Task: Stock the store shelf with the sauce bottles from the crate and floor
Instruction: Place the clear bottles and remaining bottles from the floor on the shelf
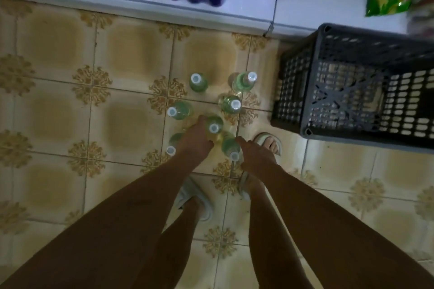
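- The clear plastic sauce bottles with green labels and white caps stand upright in a loose cluster on the patterned beige floor tiles (56, 105), left of the black plastic lattice crate (352, 91), which looks empty, and near the white bottom shelf (305, 7).
- The left hand (196, 139) is down among the near bottles, its fingers curled against the side of the middle bottle (214, 127); it seems to be closing on that bottle, though I cannot tell if the grasp is firm.
- The right hand (256, 155) is loosely curled and touches, or nearly touches, the nearest right bottle (231, 150); I cannot tell if it has hold of it.
- Each bottle's long axis is vertical, caps pointing up at the camera, so each hand meets its bottle from the side and the lift would be straight up.
- Four more bottles are not held: one near left (171, 149), one at the left (175, 111), two at the far side (197, 81), plus one right of centre (231, 103).
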